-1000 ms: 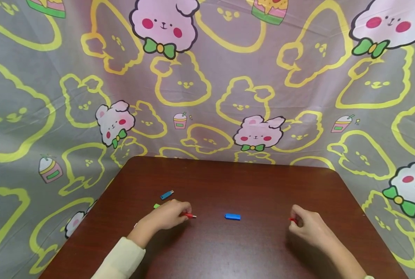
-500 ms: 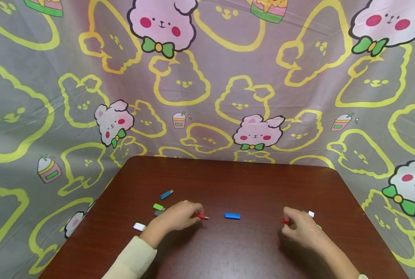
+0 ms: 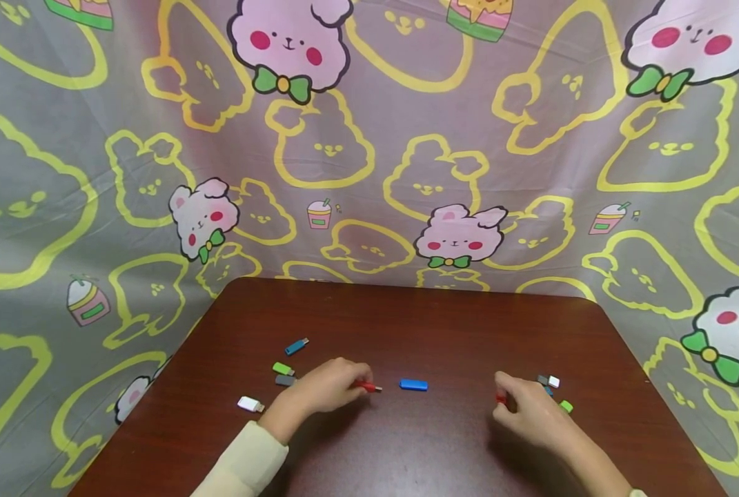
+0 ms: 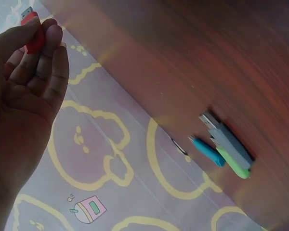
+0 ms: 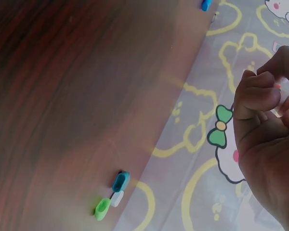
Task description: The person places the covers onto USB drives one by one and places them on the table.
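In the head view my left hand (image 3: 326, 388) pinches a red USB flash drive (image 3: 366, 386) between thumb and fingers, its bare metal plug pointing right. The left wrist view shows the same drive (image 4: 34, 41) gripped at its body. Opposite, my right hand (image 3: 533, 407) pinches a small red cap (image 3: 501, 398), mostly covered by the fingers; only a sliver of red shows in the right wrist view. Between the hands a blue flash drive (image 3: 414, 385) lies on the table, with no metal plug showing.
Uncapped drives lie left on the brown table (image 3: 406, 324): blue (image 3: 294, 348), green (image 3: 282, 368), grey (image 3: 285, 380) and white (image 3: 249, 404). Small caps sit beyond the right hand, among them white (image 3: 553, 381) and green (image 3: 566, 406). A patterned cloth (image 3: 369, 124) hangs behind.
My left hand has moved right with the red drive, uncovering the drives behind it. My right hand has shifted left with the red cap, bringing the loose caps into sight.
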{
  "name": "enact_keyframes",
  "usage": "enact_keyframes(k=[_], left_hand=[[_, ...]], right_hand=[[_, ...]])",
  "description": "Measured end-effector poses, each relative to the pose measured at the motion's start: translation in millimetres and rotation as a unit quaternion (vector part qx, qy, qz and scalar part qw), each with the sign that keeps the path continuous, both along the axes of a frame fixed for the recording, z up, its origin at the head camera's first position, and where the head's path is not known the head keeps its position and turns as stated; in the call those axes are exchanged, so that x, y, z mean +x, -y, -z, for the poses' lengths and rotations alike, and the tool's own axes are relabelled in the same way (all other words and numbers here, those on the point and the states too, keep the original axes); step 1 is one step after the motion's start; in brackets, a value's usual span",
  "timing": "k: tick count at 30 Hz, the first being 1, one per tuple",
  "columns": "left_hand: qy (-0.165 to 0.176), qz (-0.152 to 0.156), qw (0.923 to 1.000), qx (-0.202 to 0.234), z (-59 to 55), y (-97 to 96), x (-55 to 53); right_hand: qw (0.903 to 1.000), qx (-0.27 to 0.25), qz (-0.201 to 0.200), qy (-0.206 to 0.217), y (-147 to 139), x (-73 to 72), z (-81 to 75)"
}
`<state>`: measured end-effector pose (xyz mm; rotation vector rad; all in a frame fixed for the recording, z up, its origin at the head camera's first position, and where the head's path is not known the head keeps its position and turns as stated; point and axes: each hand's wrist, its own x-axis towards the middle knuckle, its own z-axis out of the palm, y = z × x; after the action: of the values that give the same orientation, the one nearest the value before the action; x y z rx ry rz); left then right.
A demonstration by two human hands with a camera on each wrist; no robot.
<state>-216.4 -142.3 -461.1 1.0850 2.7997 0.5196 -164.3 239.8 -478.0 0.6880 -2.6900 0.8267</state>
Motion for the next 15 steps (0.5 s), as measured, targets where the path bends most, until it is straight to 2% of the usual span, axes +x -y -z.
enact_keyframes(k=[7, 15], left_hand=[[-0.019, 0.003, 0.9998, 0.011, 1.0, -13.7, -0.6], [-0.031, 0.018, 0.9993, 0.011, 0.8, -34.1, 2.3]], right_hand=[[0.9963, -0.005, -0.041, 0.075, 8, -1.5, -3.1], [0.9951, -0.003, -0.054, 0.083, 23, -3.3, -5.7]])
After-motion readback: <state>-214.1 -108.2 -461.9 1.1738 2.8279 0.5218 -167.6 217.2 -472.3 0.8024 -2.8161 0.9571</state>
